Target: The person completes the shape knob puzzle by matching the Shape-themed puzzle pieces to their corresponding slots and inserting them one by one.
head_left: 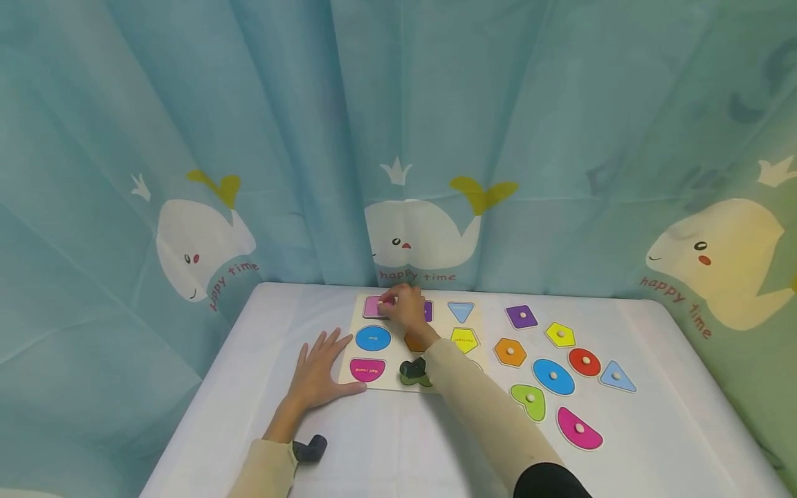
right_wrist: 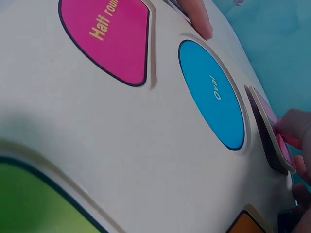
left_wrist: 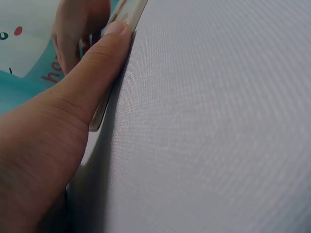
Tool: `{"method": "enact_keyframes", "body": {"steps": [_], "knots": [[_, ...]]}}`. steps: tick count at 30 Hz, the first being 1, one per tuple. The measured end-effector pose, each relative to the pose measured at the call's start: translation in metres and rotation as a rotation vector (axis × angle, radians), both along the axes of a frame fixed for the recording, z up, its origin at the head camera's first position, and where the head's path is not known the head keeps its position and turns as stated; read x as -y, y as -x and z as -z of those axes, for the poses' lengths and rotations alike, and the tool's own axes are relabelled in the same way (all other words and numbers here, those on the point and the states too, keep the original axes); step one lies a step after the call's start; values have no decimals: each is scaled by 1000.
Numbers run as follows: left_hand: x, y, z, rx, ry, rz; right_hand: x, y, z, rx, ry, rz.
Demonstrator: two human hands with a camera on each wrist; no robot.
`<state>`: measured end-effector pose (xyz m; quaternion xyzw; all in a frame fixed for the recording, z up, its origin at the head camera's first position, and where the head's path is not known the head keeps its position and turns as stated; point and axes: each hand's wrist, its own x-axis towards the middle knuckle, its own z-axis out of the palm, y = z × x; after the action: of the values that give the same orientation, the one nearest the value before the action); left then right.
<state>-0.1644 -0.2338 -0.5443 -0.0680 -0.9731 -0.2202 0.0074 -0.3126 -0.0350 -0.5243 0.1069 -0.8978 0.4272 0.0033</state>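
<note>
My right hand [head_left: 407,312] pinches a pink rectangular puzzle piece [head_left: 371,306] over the far left corner of the shape board [head_left: 397,348]. In the right wrist view the pink piece [right_wrist: 266,109] stands tilted, partly raised off the board, with my fingertips on its face. My left hand [head_left: 319,375] lies with spread fingers along the board's left edge. Its thumb [left_wrist: 104,51] touches the near edge of the board in the left wrist view. Beside the right hand are the board's blue oval recess [right_wrist: 212,94] and magenta half-round recess [right_wrist: 112,36]. My right forearm covers part of the board.
Right of the board lie several loose knobbed pieces, among them a purple square [head_left: 521,317], orange hexagon [head_left: 509,352], blue oval [head_left: 553,377], green heart [head_left: 528,402] and magenta half round [head_left: 579,429]. A blue whale-print curtain [head_left: 423,138] hangs behind the white table [head_left: 386,443].
</note>
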Motion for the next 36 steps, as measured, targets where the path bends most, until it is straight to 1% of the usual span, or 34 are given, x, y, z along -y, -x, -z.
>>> {"method": "enact_keyframes", "body": {"steps": [3, 7, 14, 19, 26, 29, 33, 36], "knots": [[0, 0, 1, -7, 0, -2, 1, -2, 0, -29, 1, 6], [0, 0, 0, 7, 8, -1, 2, -2, 1, -47, -14, 10], [0, 1, -3, 12, 8, 1, 2, -3, 3, -88, -43, -11], [-1, 0, -1, 13, 13, 3, 2, -4, 3, -82, -39, -9], [-1, -1, 0, -20, -2, 3, 1, -5, 5, -79, -56, -6], [-2, -1, -1, -8, 1, 4, 0, -5, 5, -74, -69, -13], [-1, -1, -1, 13, 14, 6, -2, -5, 3, -59, -100, -39], [0, -1, -2, 13, 14, 3, -6, -4, -1, -56, -142, -106]]}}
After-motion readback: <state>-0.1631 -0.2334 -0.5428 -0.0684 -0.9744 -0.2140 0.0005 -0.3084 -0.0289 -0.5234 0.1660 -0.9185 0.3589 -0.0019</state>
